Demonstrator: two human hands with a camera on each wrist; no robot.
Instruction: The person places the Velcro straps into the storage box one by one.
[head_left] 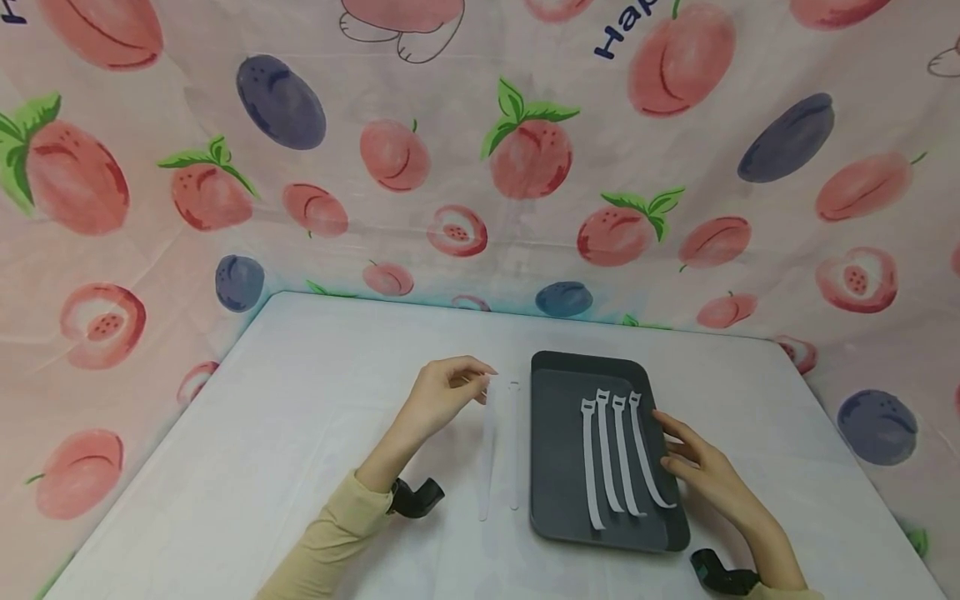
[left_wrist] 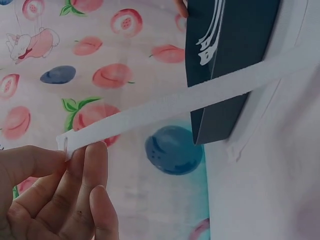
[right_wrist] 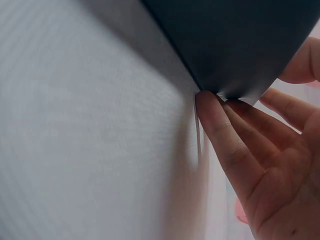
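Observation:
My left hand (head_left: 444,395) pinches the slotted end of a white cable tie strap (left_wrist: 150,112) between thumb and fingers; in the head view the strap hangs down, faint against the white table. Another white strap (head_left: 514,450) lies lengthwise on the table, between that hand and a dark grey tray (head_left: 555,475). Inside the tray several white cable tie straps (head_left: 607,458) lie side by side, slotted heads at the far end. At the tray's right side is my right hand (head_left: 705,467), its fairly straight fingertips (right_wrist: 210,107) touching the outer wall near the bottom edge.
The white table (head_left: 300,417) runs back to a fruit-patterned cloth (head_left: 450,167), which hangs behind it and along its sides. A black wrist camera mount (head_left: 417,498) sits at the left wrist, and another mount (head_left: 722,573) at the right.

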